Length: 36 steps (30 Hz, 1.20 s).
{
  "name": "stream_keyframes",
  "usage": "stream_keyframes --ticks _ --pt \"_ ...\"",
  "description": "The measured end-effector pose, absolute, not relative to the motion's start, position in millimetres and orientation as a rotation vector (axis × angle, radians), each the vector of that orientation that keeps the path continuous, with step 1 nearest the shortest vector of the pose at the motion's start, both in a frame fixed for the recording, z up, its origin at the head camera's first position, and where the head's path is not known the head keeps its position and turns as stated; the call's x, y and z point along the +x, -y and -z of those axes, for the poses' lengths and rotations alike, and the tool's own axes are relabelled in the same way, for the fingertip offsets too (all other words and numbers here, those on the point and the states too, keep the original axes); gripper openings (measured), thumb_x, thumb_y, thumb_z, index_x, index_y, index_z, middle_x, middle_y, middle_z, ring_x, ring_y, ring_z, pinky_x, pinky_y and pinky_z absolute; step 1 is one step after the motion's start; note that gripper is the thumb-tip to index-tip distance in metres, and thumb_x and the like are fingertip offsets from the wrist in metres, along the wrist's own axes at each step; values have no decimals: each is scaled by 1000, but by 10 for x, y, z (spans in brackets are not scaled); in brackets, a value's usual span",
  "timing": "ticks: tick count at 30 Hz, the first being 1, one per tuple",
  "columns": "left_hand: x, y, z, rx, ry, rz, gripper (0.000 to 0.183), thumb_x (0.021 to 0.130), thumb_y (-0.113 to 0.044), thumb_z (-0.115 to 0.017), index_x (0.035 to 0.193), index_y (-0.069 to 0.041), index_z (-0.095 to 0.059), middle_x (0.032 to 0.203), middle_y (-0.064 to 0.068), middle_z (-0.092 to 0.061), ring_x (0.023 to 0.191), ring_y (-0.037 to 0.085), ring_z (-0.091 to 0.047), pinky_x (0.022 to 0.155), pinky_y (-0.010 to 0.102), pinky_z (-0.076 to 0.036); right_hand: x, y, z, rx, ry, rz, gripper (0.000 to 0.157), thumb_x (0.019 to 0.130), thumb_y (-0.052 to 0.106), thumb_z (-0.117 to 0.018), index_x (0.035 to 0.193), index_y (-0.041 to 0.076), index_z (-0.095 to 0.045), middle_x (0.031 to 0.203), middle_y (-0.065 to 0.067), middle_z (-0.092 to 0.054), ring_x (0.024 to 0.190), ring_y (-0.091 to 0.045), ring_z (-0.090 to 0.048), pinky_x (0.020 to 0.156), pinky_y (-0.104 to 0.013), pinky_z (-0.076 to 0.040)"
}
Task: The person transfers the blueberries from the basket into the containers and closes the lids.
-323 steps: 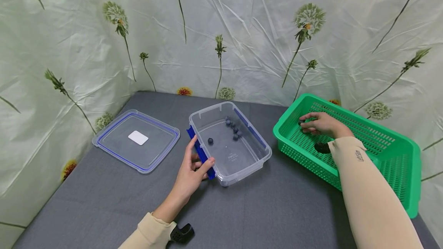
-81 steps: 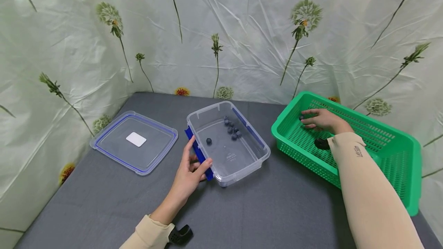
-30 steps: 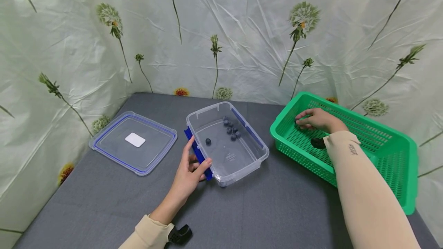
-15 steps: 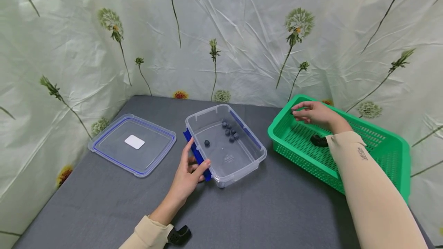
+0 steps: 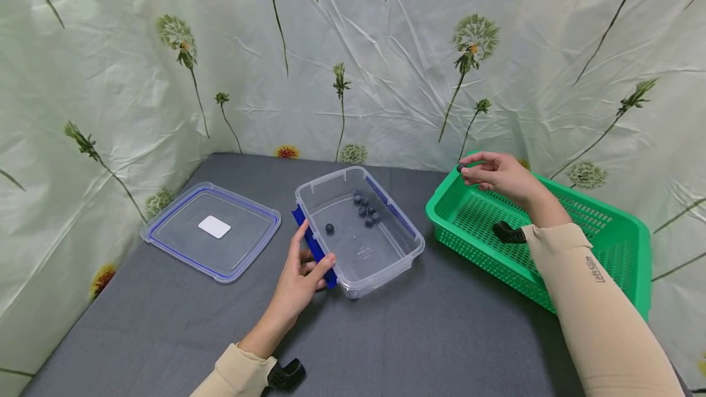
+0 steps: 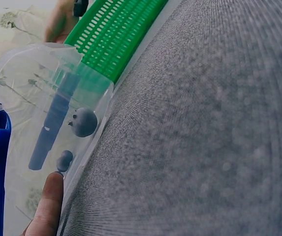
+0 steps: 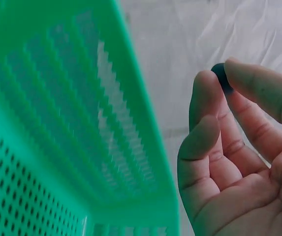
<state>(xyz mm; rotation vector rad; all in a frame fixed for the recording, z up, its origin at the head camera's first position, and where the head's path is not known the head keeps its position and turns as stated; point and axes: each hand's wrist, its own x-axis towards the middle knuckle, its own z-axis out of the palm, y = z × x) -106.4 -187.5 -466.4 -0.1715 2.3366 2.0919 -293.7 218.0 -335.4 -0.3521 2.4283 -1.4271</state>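
Note:
In the head view, my right hand (image 5: 507, 179) pinches a blueberry (image 5: 460, 168) between thumb and fingertips, above the far left rim of the green basket (image 5: 480, 257). The right wrist view shows the dark berry (image 7: 222, 78) held at the fingertips, beside the basket wall. My left hand (image 5: 300, 274) grips the near left side of the clear plastic container (image 5: 380, 283), thumb at the rim by the blue latch (image 5: 314, 244). Inside it lie several blueberries (image 5: 362, 210) in a cluster by the far right wall, and a single one (image 5: 330, 228) nearer my left hand.
A clear lid (image 5: 237, 256) with a blue seal and white label lies on the grey cloth (image 5: 408, 342), left of the container. A flower-printed curtain (image 5: 397, 78) hangs behind the table. The basket stands to the right, under my right forearm.
My right hand has risen out of the basket with a blueberry. Compared with the oldest frame, more berries lie in the container's cluster. My left hand has kept its grip.

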Motion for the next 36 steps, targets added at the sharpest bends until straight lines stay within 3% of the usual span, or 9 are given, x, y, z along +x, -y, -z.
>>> stream_keyframes --ticks 15,23,26,30,36 --pt "-1059 1865 4671 -137 -2328 -2112 92 103 -27 -76 170 -45 -16 134 20 -58 106 18 -70 77 31 -61 -2392 -1614 3348 -545 -2453 1435 36 108 22 -68 138 3 -63 107 -6 -79 96 -16 -73 81 -30 -58" --pt "-1053 1873 4657 -123 -2334 -2109 91 103 -27 -75 171 -44 -16 134 19 -58 104 16 -69 77 29 -60 -2291 -1301 3474 -571 -2433 1397 36 106 20 -70 137 2 -66 100 -2 -76 86 -17 -69 76 -33 -58" --pt "-1048 1880 4665 -113 -2340 -2110 92 103 -27 -75 171 -42 -16 134 19 -58 103 14 -69 76 30 -60 -2298 -1195 3506 -577 -2432 1376 35 106 21 -70 136 3 -66 104 -11 -78 89 -17 -71 76 -33 -57" --pt "-1049 1881 4661 -120 -2339 -2109 92 103 -28 -75 171 -43 -16 133 19 -58 102 14 -68 76 30 -60 -2320 -1078 3542 -606 -2415 1378 33 106 19 -69 136 4 -67 110 -20 -77 95 -27 -73 75 -33 -57" --pt "-1060 1884 4654 -136 -2341 -2096 91 103 -30 -76 170 -45 -17 132 18 -57 104 16 -68 77 30 -60 -2352 -920 3570 -638 -2370 1386 35 107 18 -69 137 0 -66 99 -8 -78 98 -41 -71 72 -34 -57"
